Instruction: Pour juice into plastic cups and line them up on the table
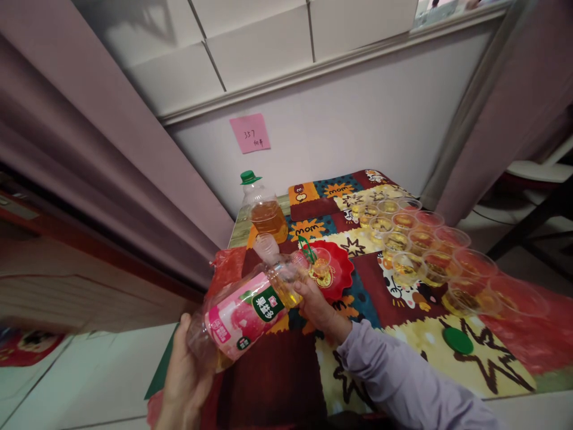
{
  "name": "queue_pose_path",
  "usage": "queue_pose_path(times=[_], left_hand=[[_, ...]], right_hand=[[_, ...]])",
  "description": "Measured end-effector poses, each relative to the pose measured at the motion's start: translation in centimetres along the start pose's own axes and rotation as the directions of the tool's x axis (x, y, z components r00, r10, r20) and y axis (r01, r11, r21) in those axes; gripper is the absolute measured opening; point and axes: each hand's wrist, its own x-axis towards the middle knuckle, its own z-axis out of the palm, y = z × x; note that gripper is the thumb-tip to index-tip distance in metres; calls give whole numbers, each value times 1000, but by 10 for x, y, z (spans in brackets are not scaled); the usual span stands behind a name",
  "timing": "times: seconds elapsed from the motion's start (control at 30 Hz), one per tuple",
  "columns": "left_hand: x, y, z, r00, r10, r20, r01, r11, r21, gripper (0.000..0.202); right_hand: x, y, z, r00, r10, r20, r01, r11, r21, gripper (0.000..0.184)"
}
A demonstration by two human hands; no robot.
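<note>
A large clear bottle of juice (246, 313) with a pink fruit label is tilted over the table, its neck toward the upper right. My left hand (188, 364) cups its base from below. Around the neck end, my right hand (316, 304) is closed. Beyond the mouth, a clear plastic cup (321, 263) with some yellowish liquid sits on a red scalloped plate (344, 272). A green loop (307, 248) shows at the bottle's mouth. Whether liquid is flowing I cannot tell.
Several clear cups of yellowish drink (421, 239) stand in rows at the right. A second juice bottle (268, 218) with a green cap stands at the back left, near a clear cup (265, 246). A green cap (458, 340) lies on the patterned tablecloth (268, 382).
</note>
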Motion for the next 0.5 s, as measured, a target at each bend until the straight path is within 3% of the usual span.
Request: queue_pose_path(times=[0.17, 0.3, 0.5], left_hand=[[13, -11, -13, 1000, 21, 8, -21, 999, -36, 45], [23, -23, -19, 999, 16, -34, -18, 998, -62, 33], [36, -44, -22, 999, 49, -5, -50, 989, -136, 33]], right_hand=[[0, 0, -3, 999, 23, 24, -24, 999, 29, 72], [0, -1, -7, 1000, -23, -6, 22, 999, -37, 78], [-1, -9, -11, 993, -109, -44, 99, 979, -181, 95]])
